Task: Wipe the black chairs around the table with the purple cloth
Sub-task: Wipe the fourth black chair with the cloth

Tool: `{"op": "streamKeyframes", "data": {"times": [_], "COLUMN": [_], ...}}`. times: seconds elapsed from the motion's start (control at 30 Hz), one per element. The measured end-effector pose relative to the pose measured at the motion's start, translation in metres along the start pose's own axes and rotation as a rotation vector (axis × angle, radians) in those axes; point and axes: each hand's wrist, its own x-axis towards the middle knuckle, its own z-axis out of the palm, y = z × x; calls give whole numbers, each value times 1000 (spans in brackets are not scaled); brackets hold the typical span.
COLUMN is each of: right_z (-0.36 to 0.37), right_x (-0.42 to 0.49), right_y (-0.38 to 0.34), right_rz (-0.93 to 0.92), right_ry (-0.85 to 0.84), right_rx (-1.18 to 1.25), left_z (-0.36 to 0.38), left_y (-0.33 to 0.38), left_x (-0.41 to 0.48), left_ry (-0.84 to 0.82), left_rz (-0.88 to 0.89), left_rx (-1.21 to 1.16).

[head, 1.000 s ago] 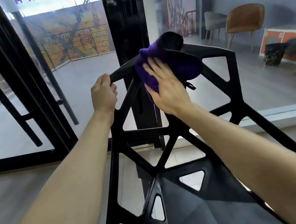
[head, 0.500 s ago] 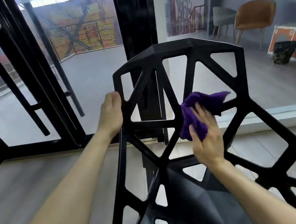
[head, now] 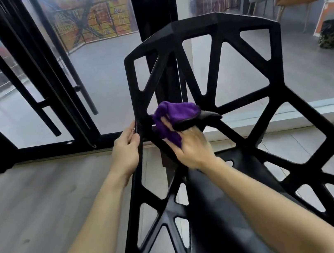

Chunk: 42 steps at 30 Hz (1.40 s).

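Head view: right hand [head: 191, 150] clutches fuzzy purple cloth [head: 173, 114]; left hand [head: 125, 148] grips angular chair [head: 220, 23].

Both bare forearms reach forward; the left hand [head: 126, 147] is curled in a grip, the right hand [head: 190, 146] clenched and motion-blurred.

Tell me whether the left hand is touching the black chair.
Touching. The head view shows the left hand wrapped around the left edge of the black chair backrest, fingers over the strut.
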Motion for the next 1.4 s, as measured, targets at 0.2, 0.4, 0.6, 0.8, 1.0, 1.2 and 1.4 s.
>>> {"op": "streamKeyframes", "data": {"times": [0.2,0.4,0.6,0.8,1.0,1.2,1.4], "right_z": [1,23,-45,-19,-19,-83,-11], "right_x": [-19,27,154,132,106,180,65], "right_y": [20,-55,-90,-83,-56,-38,-42], "right_rz": [108,-228,-194,-317,-404,5,-275], "right_ry": [53,45,305,246,108,347,84], "right_rx": [-73,21,140,44,-122,112,79], "left_z": [-3,0,1,0,3,-2,1], "left_y": [-4,-11,-7,-8,-7,-15,-14], "left_x": [1,-2,-6,-3,-3,0,-1], "left_ry": [-24,19,23,29,33,-24,19], "left_rz": [-32,10,-3,-15,0,-29,0], "left_rx": [-39,-67,-28,-44,6,-63,-78]}}
